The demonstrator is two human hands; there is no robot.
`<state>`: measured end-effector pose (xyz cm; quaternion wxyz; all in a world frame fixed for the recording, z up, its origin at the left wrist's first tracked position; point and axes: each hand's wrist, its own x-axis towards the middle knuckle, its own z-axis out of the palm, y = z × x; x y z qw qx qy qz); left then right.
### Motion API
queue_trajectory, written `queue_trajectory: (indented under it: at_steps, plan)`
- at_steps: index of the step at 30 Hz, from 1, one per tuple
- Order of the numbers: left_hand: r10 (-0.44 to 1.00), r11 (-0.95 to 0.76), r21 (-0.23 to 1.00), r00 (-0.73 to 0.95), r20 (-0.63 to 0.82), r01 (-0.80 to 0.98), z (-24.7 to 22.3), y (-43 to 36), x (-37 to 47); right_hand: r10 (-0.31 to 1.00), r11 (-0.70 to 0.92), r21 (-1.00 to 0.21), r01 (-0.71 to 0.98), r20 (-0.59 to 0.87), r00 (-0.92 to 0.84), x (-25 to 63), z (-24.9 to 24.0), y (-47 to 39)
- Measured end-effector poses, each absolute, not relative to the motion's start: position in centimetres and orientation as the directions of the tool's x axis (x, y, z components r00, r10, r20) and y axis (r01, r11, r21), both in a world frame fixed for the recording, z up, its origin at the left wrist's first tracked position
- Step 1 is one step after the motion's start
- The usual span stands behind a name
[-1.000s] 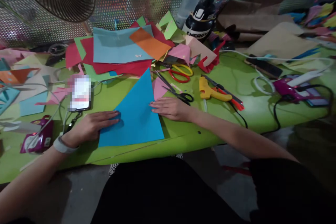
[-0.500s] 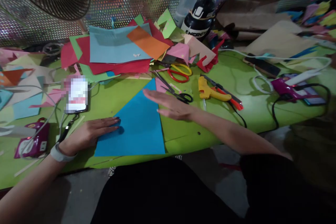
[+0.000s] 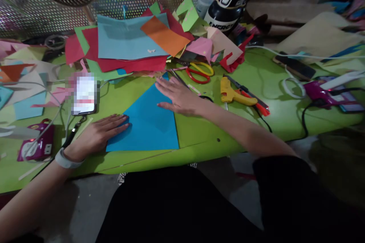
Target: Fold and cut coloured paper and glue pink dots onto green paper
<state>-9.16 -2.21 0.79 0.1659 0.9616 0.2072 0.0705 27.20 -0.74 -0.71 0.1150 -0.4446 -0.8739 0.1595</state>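
Observation:
A blue sheet of paper point(image 3: 151, 125), in the shape of a triangle, lies flat near the front edge of the green table point(image 3: 199, 133). My left hand point(image 3: 107, 131) rests on its left slanting edge, fingers stretched out. Over the upper right part of the sheet lies my right hand point(image 3: 178, 97), its fingers spread and its thumb apart; it hides some of the right edge. Just beyond this hand are black-handled scissors point(image 3: 207, 98), partly covered by it, and scissors with red and yellow handles point(image 3: 199, 73).
A yellow glue gun point(image 3: 236, 93) and an orange cutter point(image 3: 264, 111) lie to the right. Behind is a heap of coloured paper point(image 3: 128, 40) with a black bottle point(image 3: 225, 9). A phone point(image 3: 84, 95) stands at left, near a purple power strip point(image 3: 37, 146); cables cross both sides.
My right hand has turned flatter, its fingers spreading over the paper near the top. My left hand stays on the left edge. The camera view has shifted slightly.

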Motion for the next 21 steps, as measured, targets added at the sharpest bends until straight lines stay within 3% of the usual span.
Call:
queue_trajectory:
  at_steps: [4,9,12,16,21]
  plan:
    - [0.421,-0.868,0.322,0.903,0.079,0.377,0.6,-2.9,-8.4,0.714,0.647,-0.42,0.637,0.039,-0.7,28.3,-1.6,-4.4]
    - [0.419,-0.896,0.211,0.902,0.106,0.391,-0.1,-3.7,-6.7,0.716,0.645,-0.424,0.636,0.044,-0.697,30.3,-1.3,-6.1]
    - [0.428,-0.894,0.189,0.899,0.097,0.405,-0.2,-3.8,-6.1,0.621,0.707,-0.452,0.544,0.029,-0.783,30.8,-0.6,-7.4]
    - [0.457,-0.873,0.238,0.885,0.091,0.426,0.0,-3.7,-6.2,0.629,0.718,-0.444,0.536,0.083,-0.773,31.2,-1.7,-8.3]
    - [0.532,-0.798,0.425,0.832,0.16,0.428,1.0,-3.8,-6.1,0.707,0.655,-0.568,0.498,0.228,-0.67,31.3,-2.8,-7.4]
